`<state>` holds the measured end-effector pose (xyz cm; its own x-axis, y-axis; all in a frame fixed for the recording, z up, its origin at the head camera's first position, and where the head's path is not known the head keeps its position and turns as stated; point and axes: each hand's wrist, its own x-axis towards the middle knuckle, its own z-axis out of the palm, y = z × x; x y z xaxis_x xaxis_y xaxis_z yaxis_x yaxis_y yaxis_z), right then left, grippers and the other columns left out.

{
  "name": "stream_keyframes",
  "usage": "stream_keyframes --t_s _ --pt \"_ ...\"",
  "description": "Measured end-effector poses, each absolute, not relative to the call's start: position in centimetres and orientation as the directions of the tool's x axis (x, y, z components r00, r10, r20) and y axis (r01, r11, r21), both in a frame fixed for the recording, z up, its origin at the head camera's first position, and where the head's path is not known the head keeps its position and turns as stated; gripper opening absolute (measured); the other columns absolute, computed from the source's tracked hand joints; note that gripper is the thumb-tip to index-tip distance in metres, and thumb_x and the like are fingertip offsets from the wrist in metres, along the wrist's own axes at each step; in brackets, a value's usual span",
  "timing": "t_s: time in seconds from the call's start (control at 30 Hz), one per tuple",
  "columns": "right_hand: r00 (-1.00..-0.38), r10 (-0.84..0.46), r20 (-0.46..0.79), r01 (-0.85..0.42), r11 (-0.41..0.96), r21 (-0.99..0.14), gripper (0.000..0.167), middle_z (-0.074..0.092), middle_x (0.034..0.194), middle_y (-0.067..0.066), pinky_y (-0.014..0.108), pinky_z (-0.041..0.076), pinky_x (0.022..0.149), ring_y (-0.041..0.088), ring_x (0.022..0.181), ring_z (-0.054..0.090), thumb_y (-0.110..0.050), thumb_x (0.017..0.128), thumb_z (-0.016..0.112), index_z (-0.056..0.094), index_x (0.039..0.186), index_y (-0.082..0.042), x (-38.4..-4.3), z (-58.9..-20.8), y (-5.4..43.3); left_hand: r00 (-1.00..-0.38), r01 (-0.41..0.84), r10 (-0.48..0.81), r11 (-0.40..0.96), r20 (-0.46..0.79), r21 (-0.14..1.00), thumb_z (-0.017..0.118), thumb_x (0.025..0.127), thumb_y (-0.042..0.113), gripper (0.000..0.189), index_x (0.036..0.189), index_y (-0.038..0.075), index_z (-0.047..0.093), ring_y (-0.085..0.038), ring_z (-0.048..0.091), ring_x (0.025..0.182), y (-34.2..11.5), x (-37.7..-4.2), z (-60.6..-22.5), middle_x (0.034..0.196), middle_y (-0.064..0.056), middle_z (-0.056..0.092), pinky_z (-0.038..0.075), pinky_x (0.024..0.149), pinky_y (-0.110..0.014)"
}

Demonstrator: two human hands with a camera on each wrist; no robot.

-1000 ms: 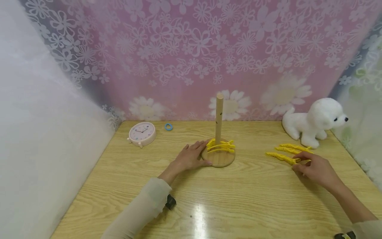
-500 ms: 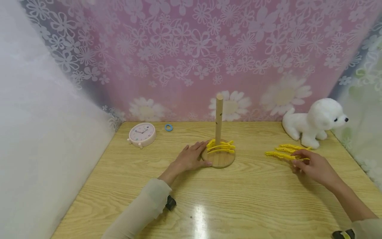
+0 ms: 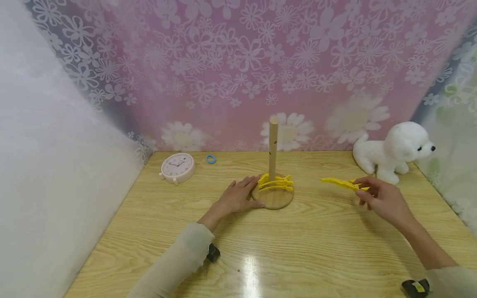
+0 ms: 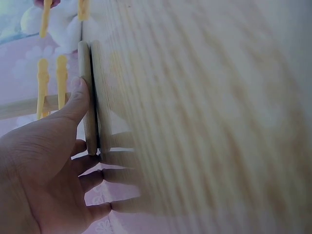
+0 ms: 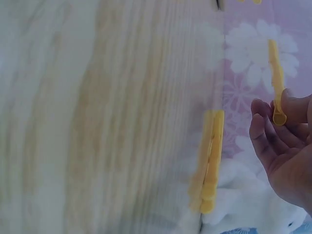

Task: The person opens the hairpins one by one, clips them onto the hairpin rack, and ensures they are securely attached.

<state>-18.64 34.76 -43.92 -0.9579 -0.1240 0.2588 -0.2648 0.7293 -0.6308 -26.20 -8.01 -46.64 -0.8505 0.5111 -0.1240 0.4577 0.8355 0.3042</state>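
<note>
A wooden stand with a round base (image 3: 275,203) and an upright post (image 3: 273,149) stands mid-table. Two yellow alligator hair clips (image 3: 277,185) are visible at the post's foot, just above the base. My left hand (image 3: 235,198) rests at the base's left edge, its fingers spread; in the left wrist view the thumb (image 4: 78,100) presses the rim. Between thumb and fingers, my right hand (image 3: 385,203) pinches another yellow hair clip (image 3: 337,182) by its end, raised off the table. In the right wrist view, yellow clips (image 5: 212,161) lie on the table beneath.
A white plush dog (image 3: 391,151) sits at the back right. At the back left are a pink alarm clock (image 3: 177,167) lying face up and a blue hair tie (image 3: 210,159). A flowered pink curtain (image 3: 238,82) hangs behind the table (image 3: 305,256).
My right hand has lifted one yellow hair clip from the others and carried it left toward the stand. The left hand has stayed at the base.
</note>
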Motion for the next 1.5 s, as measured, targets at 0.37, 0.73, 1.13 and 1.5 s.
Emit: stream_keyframes --t_s 0.37,0.73,1.13,1.5 --pt "-0.946 -0.096 0.309 -0.28 0.72 -0.635 0.021 0.074 0.093 0.02 0.028 0.05 0.046 0.018 0.061 0.067 -0.007 0.1 0.069 0.072 0.12 0.0 -18.9 -42.7 32.2 -0.855 0.454 0.505 0.84 -0.118 0.298 0.058 0.096 0.069 0.094 0.169 0.023 0.019 -0.023 0.026 0.157 -8.0 -26.2 -46.6 0.172 0.0 0.025 0.016 0.129 -0.053" --pt "-0.944 -0.031 0.328 -0.253 0.706 -0.661 0.02 0.075 0.088 0.021 0.028 0.043 0.038 0.023 0.054 0.067 -0.005 0.1 0.068 0.074 0.118 0.001 -19.4 -41.8 29.5 -0.851 0.465 0.513 0.835 -0.11 0.294 0.057 0.097 0.069 0.094 0.169 0.024 0.018 -0.024 0.026 0.157 -7.9 -26.3 -46.6 0.172 0.0 0.024 0.017 0.128 -0.053" --pt "-0.947 -0.015 0.322 -0.253 0.652 -0.714 0.025 0.077 0.083 0.016 0.026 0.035 0.034 0.017 0.053 0.067 0.004 0.099 0.06 0.075 0.119 0.001 -20.8 -41.6 26.3 -0.852 0.464 0.511 0.837 -0.112 0.291 0.057 0.097 0.069 0.094 0.169 0.023 0.019 -0.024 0.027 0.157 -7.9 -26.2 -46.6 0.172 0.0 0.024 0.017 0.128 -0.054" --pt "-0.939 -0.051 0.34 -0.298 0.615 -0.73 0.027 0.077 0.087 0.023 0.026 0.032 0.033 0.021 0.06 0.073 0.01 0.097 0.058 0.075 0.117 0.004 -22.5 -42.2 23.6 -0.849 0.466 0.515 0.835 -0.116 0.292 0.057 0.097 0.069 0.093 0.169 0.024 0.017 -0.024 0.026 0.157 -7.9 -26.1 -46.7 0.172 0.0 0.024 0.017 0.128 -0.053"
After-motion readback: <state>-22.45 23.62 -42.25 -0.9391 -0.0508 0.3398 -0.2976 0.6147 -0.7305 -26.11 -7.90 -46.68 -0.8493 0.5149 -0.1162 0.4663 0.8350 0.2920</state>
